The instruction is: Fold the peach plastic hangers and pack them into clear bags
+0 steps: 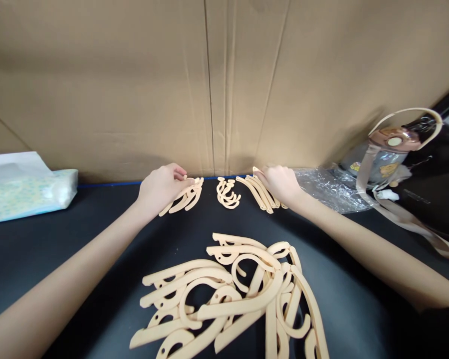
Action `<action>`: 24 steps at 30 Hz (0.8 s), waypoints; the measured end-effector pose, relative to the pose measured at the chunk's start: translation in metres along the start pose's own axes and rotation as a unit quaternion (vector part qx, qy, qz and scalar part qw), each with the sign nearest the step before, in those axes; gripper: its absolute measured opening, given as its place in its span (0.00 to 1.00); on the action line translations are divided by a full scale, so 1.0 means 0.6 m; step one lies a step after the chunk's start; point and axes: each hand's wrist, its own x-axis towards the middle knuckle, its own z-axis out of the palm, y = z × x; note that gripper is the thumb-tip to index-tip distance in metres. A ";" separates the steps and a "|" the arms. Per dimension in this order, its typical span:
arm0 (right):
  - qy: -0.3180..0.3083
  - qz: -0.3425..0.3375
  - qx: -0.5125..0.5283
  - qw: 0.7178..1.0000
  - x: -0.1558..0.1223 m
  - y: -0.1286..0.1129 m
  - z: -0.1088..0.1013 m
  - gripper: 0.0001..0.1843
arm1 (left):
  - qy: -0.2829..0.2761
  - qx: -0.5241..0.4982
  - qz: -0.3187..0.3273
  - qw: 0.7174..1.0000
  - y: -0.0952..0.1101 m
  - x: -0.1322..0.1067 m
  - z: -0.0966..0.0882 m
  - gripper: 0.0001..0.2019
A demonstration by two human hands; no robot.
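Observation:
My left hand is closed, its thumb and fingers pinching the upper end of a cream plastic hanger arm in the left group of curved hanger arms. On the other side, my right hand is closed with its fingertips on the top end of a hanger arm in the right row of hanger arms. Between the hands lies a small cluster of hanger hooks. Nearer to me is a large heap of cream folding hangers, with hooks and arms overlapping. My fingers partly hide the pieces they touch.
A cardboard wall rises behind the black tabletop. At the left is a tissue pack. Crumpled clear plastic, a strapped water bottle and a black bag-like object stand at the right.

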 end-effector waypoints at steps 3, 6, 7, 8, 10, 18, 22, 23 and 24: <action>-0.005 0.003 -0.019 1.000 0.003 0.006 0.006 0.24 | 0.012 0.029 0.013 0.999 0.004 -0.005 -0.002 0.17; -0.002 0.014 -0.029 0.999 0.008 0.014 -0.001 0.26 | 0.010 0.043 0.037 0.998 0.018 -0.010 -0.010 0.17; 0.002 0.020 -0.031 0.999 0.009 0.017 -0.008 0.28 | 0.003 0.046 0.050 0.998 0.025 -0.013 -0.013 0.18; 0.005 0.027 -0.032 0.999 0.009 0.019 -0.017 0.29 | -0.008 0.047 0.065 0.997 0.032 -0.016 -0.016 0.18; 0.012 0.037 -0.033 0.999 0.006 0.020 -0.040 0.31 | -0.040 0.046 0.095 0.994 0.047 -0.024 -0.021 0.18; -0.211 -0.200 0.152 0.945 -0.066 -0.024 -0.104 0.23 | -0.422 0.069 0.206 0.880 0.078 -0.079 -0.035 0.22; -0.270 -0.267 0.184 0.906 -0.102 -0.053 -0.104 0.18 | -0.427 0.063 0.207 0.878 0.087 -0.091 -0.030 0.13; -0.268 -0.273 0.176 0.907 -0.107 -0.057 -0.104 0.18 | -0.424 0.059 0.207 0.880 0.088 -0.091 -0.029 0.12; -0.265 -0.278 0.167 0.908 -0.111 -0.059 -0.105 0.17 | -0.421 0.056 0.205 0.882 0.088 -0.091 -0.028 0.12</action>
